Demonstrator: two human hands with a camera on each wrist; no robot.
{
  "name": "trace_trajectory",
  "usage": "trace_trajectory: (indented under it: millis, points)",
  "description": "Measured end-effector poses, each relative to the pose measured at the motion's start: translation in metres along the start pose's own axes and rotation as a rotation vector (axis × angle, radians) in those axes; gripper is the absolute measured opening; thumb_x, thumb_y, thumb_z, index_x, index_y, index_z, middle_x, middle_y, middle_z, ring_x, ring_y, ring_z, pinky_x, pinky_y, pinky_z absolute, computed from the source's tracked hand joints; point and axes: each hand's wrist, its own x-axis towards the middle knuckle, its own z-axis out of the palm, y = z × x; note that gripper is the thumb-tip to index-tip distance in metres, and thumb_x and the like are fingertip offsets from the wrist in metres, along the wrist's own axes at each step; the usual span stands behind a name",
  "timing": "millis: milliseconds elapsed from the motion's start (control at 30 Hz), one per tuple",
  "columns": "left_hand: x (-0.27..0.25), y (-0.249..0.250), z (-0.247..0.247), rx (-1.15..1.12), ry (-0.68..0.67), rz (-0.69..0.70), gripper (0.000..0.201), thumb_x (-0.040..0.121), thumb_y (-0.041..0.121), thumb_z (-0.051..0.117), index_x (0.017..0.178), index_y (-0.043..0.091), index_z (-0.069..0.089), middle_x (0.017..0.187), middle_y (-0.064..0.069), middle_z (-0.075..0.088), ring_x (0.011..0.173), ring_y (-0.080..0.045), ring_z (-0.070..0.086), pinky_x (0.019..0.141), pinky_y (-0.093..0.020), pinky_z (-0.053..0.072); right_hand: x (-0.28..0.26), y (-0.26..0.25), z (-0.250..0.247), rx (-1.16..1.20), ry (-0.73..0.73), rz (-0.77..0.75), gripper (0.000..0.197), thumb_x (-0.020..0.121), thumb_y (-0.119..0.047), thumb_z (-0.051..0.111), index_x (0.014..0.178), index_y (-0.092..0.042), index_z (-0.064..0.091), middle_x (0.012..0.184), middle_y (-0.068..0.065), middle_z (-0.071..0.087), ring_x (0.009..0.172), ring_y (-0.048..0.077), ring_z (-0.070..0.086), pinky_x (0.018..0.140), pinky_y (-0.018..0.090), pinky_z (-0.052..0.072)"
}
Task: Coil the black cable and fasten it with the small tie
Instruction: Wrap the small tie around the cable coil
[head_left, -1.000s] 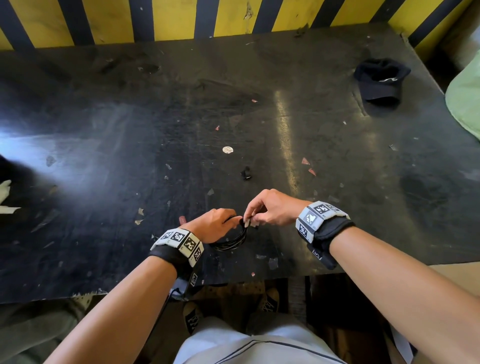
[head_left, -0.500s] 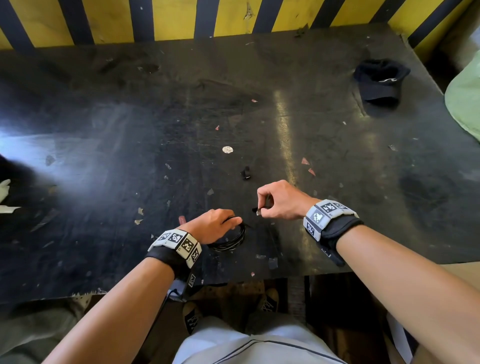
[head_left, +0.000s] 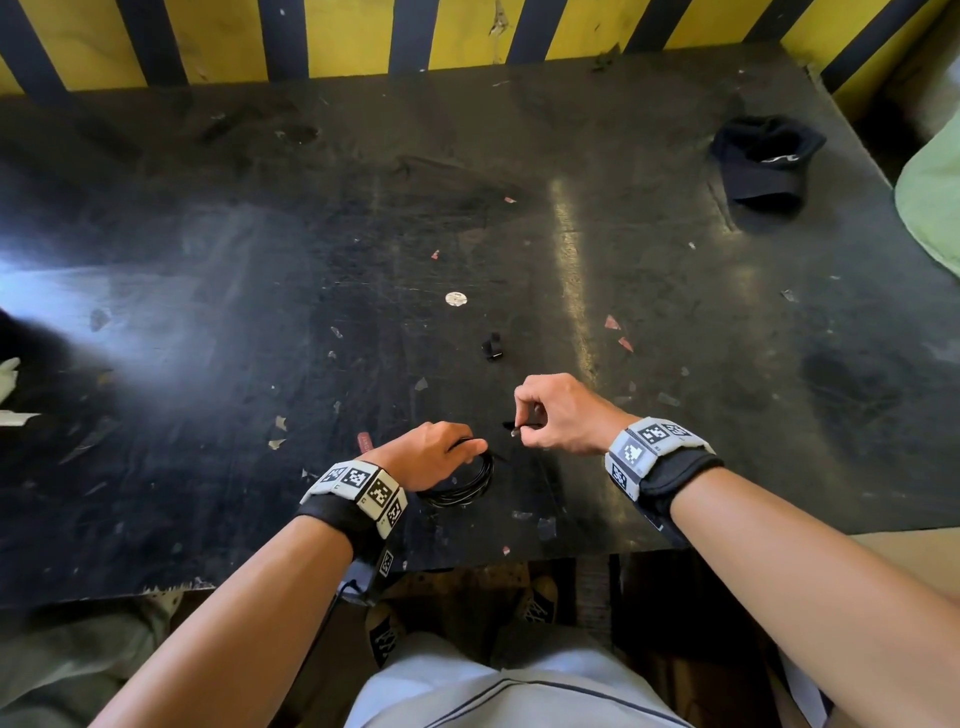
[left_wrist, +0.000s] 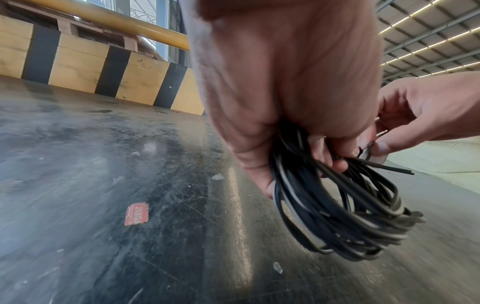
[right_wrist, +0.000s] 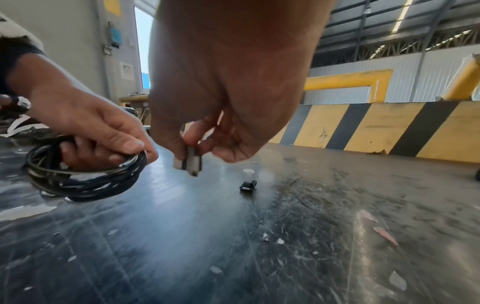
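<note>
The black cable (head_left: 467, 488) is wound into a small coil of several loops, low over the near part of the dark table (head_left: 208, 364). My left hand (head_left: 452, 449) grips the coil's top, fingers curled round the bundle (left_wrist: 350, 216); one loose cable end sticks out to the right. My right hand (head_left: 527, 421) is a short way right of the coil, apart from it. It pinches a small black-and-grey tie strip (right_wrist: 191, 162) between thumb and fingertips, just above the table. In the right wrist view the coil (right_wrist: 78, 181) hangs left of the strip.
A small curled black piece (head_left: 491, 347) lies on the table just beyond my right hand. A black cap (head_left: 763, 156) sits far right. A yellow-and-black striped barrier (head_left: 467, 31) bounds the back. Paper scraps and a red label (left_wrist: 136, 214) dot the surface.
My right hand has drawn away from the coil, up and to the right, with the small strip pinched in it. The left hand keeps its grip on the coil, nearly still.
</note>
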Motion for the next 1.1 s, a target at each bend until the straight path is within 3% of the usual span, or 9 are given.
trace_trajectory:
  millis: [200, 367, 467, 567, 667, 767, 867, 967, 1100]
  points:
    - [0.003, 0.0, 0.001, 0.0, 0.001, 0.007, 0.037, 0.108, 0.044, 0.039, 0.093, 0.016, 0.058, 0.074, 0.007, 0.056, 0.064, -0.006, 0.054, 0.058, -0.017, 0.036, 0.001, -0.001, 0.003, 0.111, 0.048, 0.042, 0.005, 0.081, -0.013, 0.075, 0.079, -0.015, 0.071, 0.072, -0.008, 0.066, 0.061, 0.005, 0.055, 0.059, 0.012, 0.043]
    - [0.007, -0.003, 0.0, -0.016, -0.005, 0.016, 0.037, 0.107, 0.046, 0.039, 0.089, 0.02, 0.058, 0.077, 0.005, 0.059, 0.066, -0.007, 0.056, 0.06, -0.02, 0.038, 0.006, 0.013, 0.01, 0.183, -0.091, 0.188, 0.009, 0.096, -0.013, 0.066, 0.097, -0.013, 0.074, 0.081, -0.006, 0.075, 0.065, 0.01, 0.072, 0.067, 0.023, 0.061]
    - [0.004, 0.0, -0.002, -0.03, -0.005, 0.005, 0.037, 0.107, 0.045, 0.039, 0.09, 0.019, 0.058, 0.075, 0.006, 0.057, 0.065, -0.006, 0.055, 0.061, -0.022, 0.038, 0.004, 0.023, 0.019, 0.167, -0.154, 0.227, 0.02, 0.099, -0.01, 0.059, 0.104, -0.015, 0.078, 0.083, -0.007, 0.075, 0.074, 0.015, 0.076, 0.074, 0.027, 0.064]
    - [0.001, 0.009, -0.005, -0.003, -0.018, -0.032, 0.038, 0.109, 0.042, 0.036, 0.099, 0.013, 0.059, 0.075, 0.007, 0.056, 0.068, -0.004, 0.054, 0.058, -0.025, 0.032, 0.004, 0.029, 0.026, 0.159, -0.178, 0.25, 0.024, 0.099, -0.009, 0.057, 0.106, -0.018, 0.078, 0.089, -0.005, 0.076, 0.077, 0.012, 0.076, 0.076, 0.028, 0.064]
    - [0.003, 0.007, -0.004, 0.001, -0.041, -0.033, 0.037, 0.108, 0.043, 0.036, 0.098, 0.015, 0.058, 0.078, 0.001, 0.059, 0.068, -0.005, 0.055, 0.057, -0.022, 0.033, 0.006, 0.033, 0.029, 0.129, -0.138, 0.213, 0.019, 0.094, -0.011, 0.064, 0.094, -0.023, 0.078, 0.081, -0.01, 0.076, 0.075, 0.001, 0.071, 0.075, 0.023, 0.059]
    - [0.01, -0.006, 0.005, -0.037, -0.04, -0.024, 0.038, 0.107, 0.046, 0.039, 0.088, 0.019, 0.057, 0.077, -0.002, 0.062, 0.066, -0.011, 0.058, 0.061, -0.025, 0.04, 0.007, 0.033, 0.032, 0.017, -0.055, 0.165, 0.005, 0.086, -0.017, 0.072, 0.086, -0.021, 0.075, 0.092, -0.006, 0.069, 0.083, 0.01, 0.064, 0.078, 0.027, 0.054]
    - [0.017, -0.017, 0.013, -0.05, -0.048, -0.012, 0.037, 0.106, 0.048, 0.041, 0.085, 0.022, 0.057, 0.08, -0.003, 0.065, 0.065, -0.012, 0.059, 0.059, -0.022, 0.042, 0.009, 0.037, 0.043, -0.112, 0.016, 0.134, 0.002, 0.089, -0.018, 0.072, 0.09, -0.017, 0.073, 0.099, 0.0, 0.063, 0.09, 0.017, 0.062, 0.081, 0.03, 0.052]
    - [0.018, -0.02, 0.017, -0.063, -0.066, -0.014, 0.037, 0.106, 0.047, 0.04, 0.086, 0.021, 0.058, 0.076, -0.002, 0.063, 0.061, -0.011, 0.057, 0.059, -0.022, 0.043, 0.007, 0.043, 0.056, -0.187, -0.025, 0.089, 0.002, 0.088, -0.017, 0.071, 0.089, -0.015, 0.07, 0.097, 0.001, 0.065, 0.088, 0.024, 0.065, 0.08, 0.037, 0.056]
    - [0.015, -0.023, 0.02, -0.082, -0.061, -0.032, 0.041, 0.106, 0.045, 0.041, 0.093, 0.012, 0.061, 0.073, 0.001, 0.059, 0.057, -0.007, 0.053, 0.05, -0.013, 0.041, 0.003, 0.048, 0.063, -0.234, -0.043, 0.039, 0.004, 0.085, -0.011, 0.07, 0.089, -0.01, 0.07, 0.092, 0.005, 0.068, 0.085, 0.027, 0.065, 0.074, 0.035, 0.053]
